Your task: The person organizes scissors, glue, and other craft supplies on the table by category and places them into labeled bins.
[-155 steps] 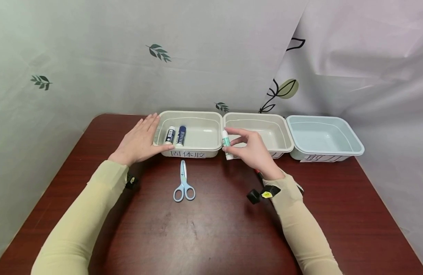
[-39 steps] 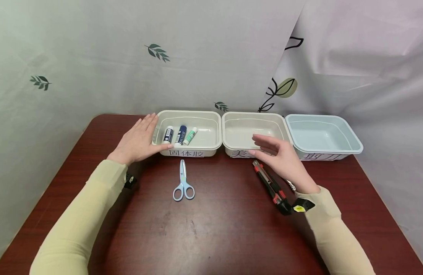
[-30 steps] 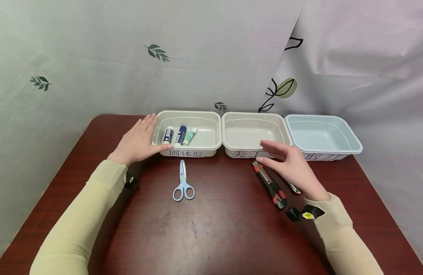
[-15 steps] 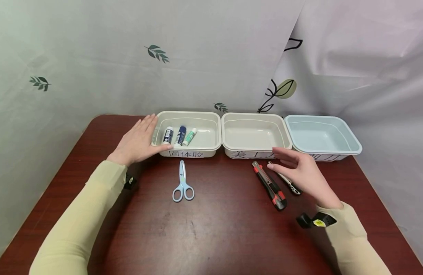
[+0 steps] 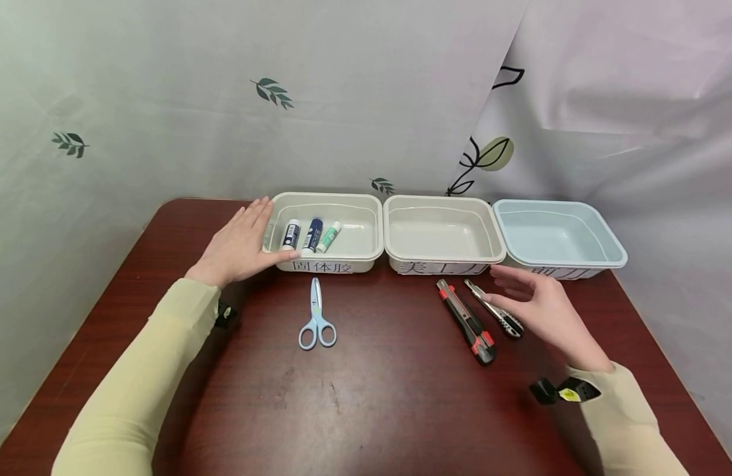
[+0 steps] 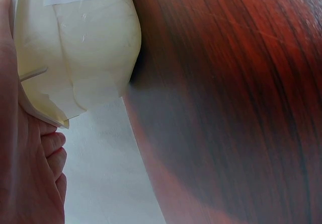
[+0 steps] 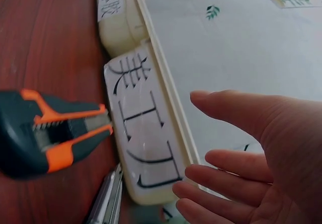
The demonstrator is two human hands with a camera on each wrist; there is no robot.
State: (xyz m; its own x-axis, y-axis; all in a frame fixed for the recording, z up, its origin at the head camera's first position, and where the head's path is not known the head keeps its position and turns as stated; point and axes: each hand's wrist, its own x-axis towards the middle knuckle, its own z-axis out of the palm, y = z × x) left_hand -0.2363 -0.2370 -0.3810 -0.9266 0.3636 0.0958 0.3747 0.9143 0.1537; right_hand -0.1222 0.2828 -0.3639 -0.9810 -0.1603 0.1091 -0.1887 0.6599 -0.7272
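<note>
My left hand (image 5: 235, 248) rests on the left end of the left cream bin (image 5: 360, 254), thumb along its front rim. Inside that bin lie two navy-and-white glue sticks (image 5: 291, 235) and a smaller green-and-white glue stick (image 5: 329, 237). With fingers relaxed and holding nothing, my right hand (image 5: 547, 311) hovers above a slim silver-and-black utility knife (image 5: 498, 311), partly covering it. Just left of that knife lies a larger red-and-black utility knife (image 5: 468, 324). In the right wrist view, the right hand's (image 7: 251, 158) thumb and fingers stand apart.
A middle cream bin (image 5: 443, 231) and a light blue bin (image 5: 559, 231) continue the row along the back, each with a paper label in front. Light blue scissors (image 5: 317, 317) lie before the left bin on the dark red table (image 5: 366, 396). A patterned cloth hangs behind.
The green-and-white glue stick, earlier pinched in my right hand, now lies in the left bin. My right hand has moved right and toward me, uncovering the knives. The left hand stayed put.
</note>
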